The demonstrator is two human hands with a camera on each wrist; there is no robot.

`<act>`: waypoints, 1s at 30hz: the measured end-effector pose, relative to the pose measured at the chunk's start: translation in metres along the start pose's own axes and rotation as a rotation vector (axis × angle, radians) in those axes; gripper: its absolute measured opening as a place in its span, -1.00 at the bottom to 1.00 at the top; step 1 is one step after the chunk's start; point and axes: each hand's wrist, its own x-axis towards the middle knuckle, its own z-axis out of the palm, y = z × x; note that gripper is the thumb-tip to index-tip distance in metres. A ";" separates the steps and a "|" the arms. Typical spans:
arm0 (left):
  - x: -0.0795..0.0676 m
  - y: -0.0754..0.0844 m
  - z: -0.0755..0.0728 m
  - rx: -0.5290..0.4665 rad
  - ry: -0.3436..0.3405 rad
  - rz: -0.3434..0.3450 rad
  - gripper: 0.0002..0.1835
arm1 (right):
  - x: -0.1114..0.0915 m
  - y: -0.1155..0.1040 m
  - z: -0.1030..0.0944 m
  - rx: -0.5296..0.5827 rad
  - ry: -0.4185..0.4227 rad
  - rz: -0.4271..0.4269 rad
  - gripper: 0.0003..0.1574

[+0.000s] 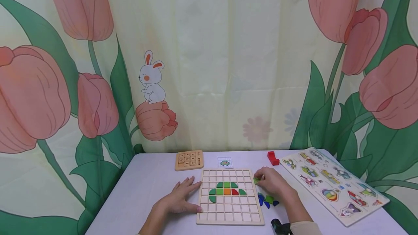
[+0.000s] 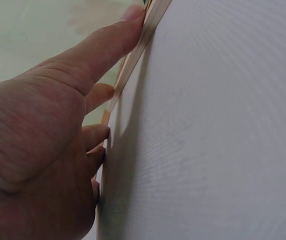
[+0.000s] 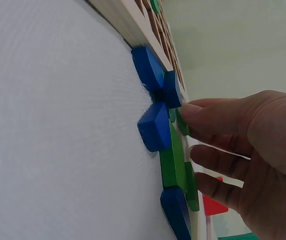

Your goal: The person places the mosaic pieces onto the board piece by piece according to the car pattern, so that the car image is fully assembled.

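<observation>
"Where was the green piece (image 1: 256, 181)?"
"Pinched in the right hand (image 1: 274, 182), between finger and thumb. The board (image 1: 227, 208) lay just left of it."
"And the left hand (image 1: 177, 198)?"
"Fingers spread apart, touching the board beside it."
"What worried you?"
"Blue pieces (image 3: 154, 129) lay loose near the right hand; a bump could scatter them."
</observation>
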 end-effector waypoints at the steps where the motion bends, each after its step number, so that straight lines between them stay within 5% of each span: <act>1: 0.000 0.000 0.000 -0.001 -0.001 -0.002 0.07 | 0.000 0.000 0.000 0.003 -0.003 0.001 -0.66; 30: -0.001 0.000 -0.001 -0.006 0.003 0.007 0.07 | 0.001 0.000 0.002 0.040 0.013 -0.061 -0.72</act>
